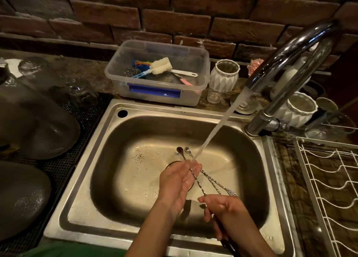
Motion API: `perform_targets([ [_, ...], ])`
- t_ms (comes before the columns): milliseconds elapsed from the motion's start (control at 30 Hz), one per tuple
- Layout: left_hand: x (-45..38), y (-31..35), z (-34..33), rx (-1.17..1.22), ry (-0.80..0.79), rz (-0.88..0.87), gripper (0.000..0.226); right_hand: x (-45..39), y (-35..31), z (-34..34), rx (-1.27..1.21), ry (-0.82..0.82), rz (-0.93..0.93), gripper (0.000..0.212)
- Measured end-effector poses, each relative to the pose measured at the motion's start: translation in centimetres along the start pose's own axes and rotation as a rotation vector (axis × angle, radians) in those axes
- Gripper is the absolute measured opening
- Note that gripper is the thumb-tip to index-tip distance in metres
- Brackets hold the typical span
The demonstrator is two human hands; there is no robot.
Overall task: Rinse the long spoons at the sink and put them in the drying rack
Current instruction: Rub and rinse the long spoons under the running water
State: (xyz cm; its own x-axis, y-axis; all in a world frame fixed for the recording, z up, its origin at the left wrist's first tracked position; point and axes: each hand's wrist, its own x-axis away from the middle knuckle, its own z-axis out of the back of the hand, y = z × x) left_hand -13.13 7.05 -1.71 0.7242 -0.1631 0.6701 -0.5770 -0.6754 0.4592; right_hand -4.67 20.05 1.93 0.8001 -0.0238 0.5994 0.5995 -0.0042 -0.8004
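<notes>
Left hand [179,181] lies flat under the spoons [195,176], fingers straight and pressed together, in the water stream [219,127]. Right hand [222,208] pinches the spoon handles above the sink [108,146].

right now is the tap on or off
On. A stream of water runs from the faucet spout into the sink, landing on the long spoons at the left hand.

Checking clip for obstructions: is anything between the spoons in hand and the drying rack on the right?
Nothing visible blocks it. The long spoons are over the sink, held by the right hand and touched by the left hand; only the sink rim and counter lie before the white wire rack.
</notes>
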Motion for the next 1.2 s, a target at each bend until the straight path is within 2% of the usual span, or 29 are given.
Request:
perform_targets([
  [433, 1.4, -0.2, -0.5, -0.004, 0.005, -0.024, 0.017, 4.0, 0.6, 0.6, -0.019, 0.061, 0.061, 0.024],
  [833, 1.4, 0.0, -0.3, -0.078, 0.017, -0.050, 0.018, 5.2, -0.1, 1.5, 0.018, 0.041, -0.034, 0.033],
  [967, 1.3, 0.0, -0.6, -0.089, 0.016, -0.051, 0.019, 5.8, -0.2, 1.9, -0.099, 0.038, -0.084, 0.032],
  [1067, 1.1, 0.0, -0.8, -0.078, 0.014, -0.045, 0.021, 6.4, -0.6, 1.5, -0.020, 0.061, -0.031, 0.031],
  [1200, 0.9, 0.6, -0.9, -0.052, -0.019, 0.001, 0.029, 6.7, -1.2, 1.5, 0.140, 0.206, 0.005, 0.022],
])
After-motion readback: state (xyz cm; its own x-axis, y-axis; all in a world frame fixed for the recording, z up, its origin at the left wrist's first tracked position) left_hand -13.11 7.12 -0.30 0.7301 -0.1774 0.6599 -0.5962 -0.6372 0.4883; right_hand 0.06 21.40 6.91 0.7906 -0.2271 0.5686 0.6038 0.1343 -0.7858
